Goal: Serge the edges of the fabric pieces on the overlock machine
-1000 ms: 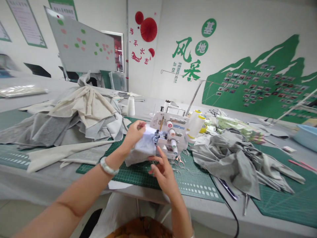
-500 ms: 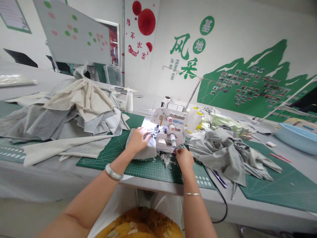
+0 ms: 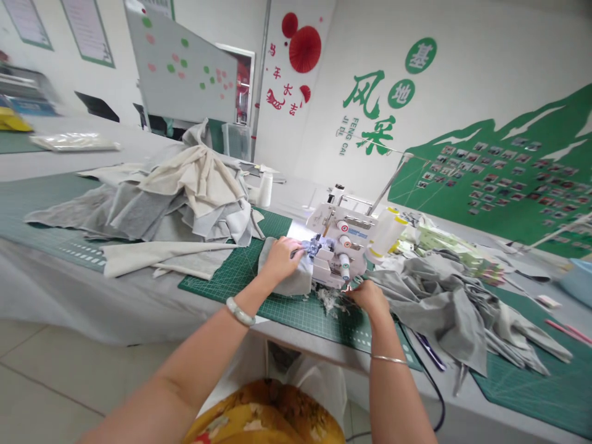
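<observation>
A white overlock sewing machine [image 3: 335,243] with several thread dials stands on a green cutting mat [image 3: 222,271]. My left hand [image 3: 283,258] is at its presser foot, fingers closed on a light grey fabric piece [image 3: 296,280] that lies partly under the hand. At the lower right corner of the machine is my right hand [image 3: 372,299], thumb and fingers pinched together. What they hold, if anything, is too small to make out. Loose thread lint [image 3: 330,300] lies below the machine's front, between both hands.
A heap of grey and beige fabric [image 3: 194,185] lies on the left, with a thread cone [image 3: 265,190] behind it. More grey fabric [image 3: 444,290] is piled on the right, near purple-handled scissors [image 3: 430,351] and pink pens [image 3: 568,332]. A black cable [image 3: 437,388] hangs over the table edge.
The view has turned left, so everything sits further right in the picture. Both hands stay by the machine; the right hand has shifted slightly away from its corner.
</observation>
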`<move>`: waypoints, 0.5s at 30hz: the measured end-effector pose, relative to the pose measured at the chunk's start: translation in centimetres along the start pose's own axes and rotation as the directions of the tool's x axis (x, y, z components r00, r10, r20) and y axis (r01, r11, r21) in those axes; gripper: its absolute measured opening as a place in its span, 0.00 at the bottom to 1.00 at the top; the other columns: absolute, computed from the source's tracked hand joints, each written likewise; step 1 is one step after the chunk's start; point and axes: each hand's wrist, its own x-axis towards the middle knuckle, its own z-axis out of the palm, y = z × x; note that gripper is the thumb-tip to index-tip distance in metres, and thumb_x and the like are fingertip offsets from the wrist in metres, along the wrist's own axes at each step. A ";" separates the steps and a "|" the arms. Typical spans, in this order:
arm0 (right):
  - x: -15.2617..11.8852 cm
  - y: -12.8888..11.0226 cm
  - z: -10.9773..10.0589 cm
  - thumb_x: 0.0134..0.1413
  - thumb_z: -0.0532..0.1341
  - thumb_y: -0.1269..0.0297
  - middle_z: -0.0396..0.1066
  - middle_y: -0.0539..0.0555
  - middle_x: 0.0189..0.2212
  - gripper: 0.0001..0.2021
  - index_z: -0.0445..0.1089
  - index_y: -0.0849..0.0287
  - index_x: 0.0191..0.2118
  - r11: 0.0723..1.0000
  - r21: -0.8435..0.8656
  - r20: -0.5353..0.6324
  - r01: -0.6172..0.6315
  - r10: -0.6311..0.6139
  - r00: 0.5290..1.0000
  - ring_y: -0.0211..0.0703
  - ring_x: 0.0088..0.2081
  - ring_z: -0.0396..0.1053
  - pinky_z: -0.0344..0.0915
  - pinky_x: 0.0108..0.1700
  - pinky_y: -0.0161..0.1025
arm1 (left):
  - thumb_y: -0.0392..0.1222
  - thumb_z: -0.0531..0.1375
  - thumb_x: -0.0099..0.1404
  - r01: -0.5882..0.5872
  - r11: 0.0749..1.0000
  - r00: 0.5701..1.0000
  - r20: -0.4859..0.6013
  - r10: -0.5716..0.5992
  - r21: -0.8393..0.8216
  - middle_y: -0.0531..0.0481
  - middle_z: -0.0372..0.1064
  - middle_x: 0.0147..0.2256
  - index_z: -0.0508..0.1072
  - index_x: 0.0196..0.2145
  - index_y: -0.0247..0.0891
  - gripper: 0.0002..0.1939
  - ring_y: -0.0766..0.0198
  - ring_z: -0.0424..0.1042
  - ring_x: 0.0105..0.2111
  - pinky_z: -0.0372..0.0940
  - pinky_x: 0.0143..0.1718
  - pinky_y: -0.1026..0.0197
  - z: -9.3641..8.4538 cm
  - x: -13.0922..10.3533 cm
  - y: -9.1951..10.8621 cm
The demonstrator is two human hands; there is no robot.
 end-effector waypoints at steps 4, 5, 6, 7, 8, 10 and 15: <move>0.1 -0.6 0.4 0.50 0.63 0.55 0.73 0.68 0.47 0.20 0.73 0.60 0.47 1.000 -0.007 0.013 -0.001 0.001 1.000 0.58 0.49 0.73 0.68 0.45 0.47 | 0.33 0.61 0.63 0.004 1.000 1.000 -0.005 -0.004 -0.015 0.47 0.76 0.44 0.79 0.38 0.37 0.07 0.57 0.71 0.46 0.61 0.50 0.55 0.0 -0.1 -0.1; 0.3 -0.7 0.4 0.49 0.63 0.55 0.73 0.69 0.48 0.21 0.72 0.61 0.48 1.000 -0.005 0.016 0.002 -0.002 1.000 0.59 0.50 0.72 0.67 0.45 0.47 | 0.33 0.61 0.63 0.004 1.000 1.000 -0.006 -0.004 -0.019 0.47 0.76 0.44 0.79 0.38 0.37 0.07 0.57 0.71 0.45 0.62 0.50 0.55 0.0 -0.1 -0.1; 0.5 -0.8 0.5 0.48 0.64 0.55 0.73 0.69 0.48 0.22 0.72 0.61 0.48 1.000 -0.002 0.021 0.006 -0.006 1.000 0.59 0.50 0.72 0.67 0.45 0.46 | 0.33 0.61 0.63 0.003 1.000 1.000 -0.006 -0.003 -0.023 0.47 0.76 0.44 0.79 0.38 0.36 0.07 0.57 0.71 0.45 0.62 0.50 0.55 0.0 -0.1 -0.1; 0.7 -0.8 0.5 0.47 0.65 0.55 0.73 0.69 0.48 0.23 0.72 0.62 0.48 1.000 0.002 0.028 0.011 -0.011 1.000 0.59 0.50 0.72 0.67 0.46 0.46 | 0.33 0.61 0.63 0.002 1.000 1.000 -0.004 -0.002 -0.027 0.47 0.77 0.43 0.79 0.37 0.36 0.07 0.58 0.71 0.45 0.62 0.50 0.55 0.0 -0.1 -0.1; 1.0 -0.8 0.5 0.45 0.65 0.55 0.73 0.69 0.48 0.24 0.72 0.62 0.48 1.000 0.007 0.037 0.018 -0.018 0.999 0.59 0.50 0.72 0.67 0.45 0.45 | 0.33 0.61 0.63 0.001 1.000 1.000 -0.001 -0.001 -0.032 0.47 0.77 0.43 0.79 0.37 0.37 0.07 0.58 0.71 0.45 0.62 0.50 0.55 0.0 0.0 -0.2; 1.5 -0.5 0.5 0.43 0.66 0.54 0.74 0.68 0.47 0.24 0.73 0.61 0.47 0.999 0.019 0.053 0.035 -0.036 0.998 0.58 0.49 0.72 0.67 0.45 0.44 | 0.34 0.61 0.63 -0.001 0.999 1.000 0.004 0.001 -0.039 0.48 0.77 0.43 0.79 0.37 0.37 0.06 0.58 0.71 0.45 0.62 0.50 0.56 0.0 0.0 -0.3; 2.5 1.3 0.6 0.40 0.67 0.53 0.76 0.65 0.41 0.20 0.74 0.60 0.39 0.995 0.058 0.032 0.079 -0.081 0.996 0.57 0.45 0.74 0.67 0.40 0.42 | 0.34 0.61 0.63 0.002 0.998 1.000 0.011 -0.001 -0.057 0.48 0.77 0.42 0.79 0.36 0.37 0.06 0.59 0.71 0.45 0.62 0.50 0.56 0.1 0.0 -0.4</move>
